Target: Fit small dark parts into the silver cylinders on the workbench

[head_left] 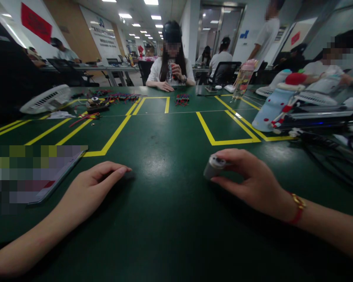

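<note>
On green table (164,219), right hand (253,184) clasping grey cylinder (213,166), phone (44,176) beside left hand (91,188)

Right hand (250,182) gripping a small grey cylinder (213,166) on the green table (167,219), red bracelet (297,208) at its wrist, left hand (91,188) lying flat and empty beside a tablet (50,176), yellow tape lines (223,141) beyond, a seated person (171,58) across the table

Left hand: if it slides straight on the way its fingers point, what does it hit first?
The left hand lies flat on the green table, fingers pointing right. Likely first contact is the small grey cylinder held in the right hand; the mat between looks bare. Depth is unclear, so it could pass just in front.
</note>
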Available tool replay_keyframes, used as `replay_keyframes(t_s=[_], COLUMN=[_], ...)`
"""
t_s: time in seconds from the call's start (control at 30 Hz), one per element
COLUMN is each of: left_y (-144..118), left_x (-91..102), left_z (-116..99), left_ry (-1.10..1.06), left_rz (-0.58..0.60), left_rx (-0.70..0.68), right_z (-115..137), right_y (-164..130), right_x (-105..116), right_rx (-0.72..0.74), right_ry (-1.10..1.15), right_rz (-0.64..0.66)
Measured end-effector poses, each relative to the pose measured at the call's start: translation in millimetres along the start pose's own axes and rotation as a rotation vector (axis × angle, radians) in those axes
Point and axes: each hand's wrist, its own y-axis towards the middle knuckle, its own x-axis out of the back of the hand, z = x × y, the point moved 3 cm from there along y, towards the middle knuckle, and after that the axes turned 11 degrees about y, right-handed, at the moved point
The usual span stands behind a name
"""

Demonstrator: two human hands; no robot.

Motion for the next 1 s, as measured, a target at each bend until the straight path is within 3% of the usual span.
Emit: replay_keyframes(t_s=[0.1, 0.23, 0.3, 0.47, 0.57, 0.63, 0.77, 0.87, 1.0], left_y=[0.4, 1.6, -0.3, -12.7, -14.7, -12.4, -6.9, -5.9, -7.8], left_x=[1.6, -0.5, -3.9, -14.7, -17.2, -14.9, -17.1, -35.7, -59.4], left_z=[3.1, -7.8, -31.5, -119.9, -146.2, -144.0, -119.4, -108.9, -110.8], left_ry=[0.002, 0.021, 0.008, -0.054, -0.111, -0.14, -0.152, -0.13, -0.088], left_rz=[-0.001, 0.012, 0.014, 0.04, 0.066, 0.027, 0.0, 0.099, 0.167], left_rx=[-0.018, -0.067, -0.187, -0.557, -0.656, -0.631, -0.507, -0.496, -0.535], right_z=[14.5, 11.3, 6.9, 1.4, 1.7, 3.4, 7.6, 8.6, 9.9], right_y=[7.1, 5.1, 4.0, 3.7, 3.4, 3.6, 5.6, 6.2, 5.1], right_x=[-36.2, -46.8, -46.1, -47.9, -48.0, -47.3, -42.8, -41.4, -45.8], right_rx=[0.015, -0.013, -0.067, -0.144, -0.135, -0.124, -0.09, -0.074, -0.068], right_ry=[0.063, 0.082, 0.148, 0.249, 0.222, 0.191, 0.077, 0.032, 0.023], right_rz=[0.162, 0.205, 0.192, 0.199, 0.187, 0.192, 0.17, 0.168, 0.17])
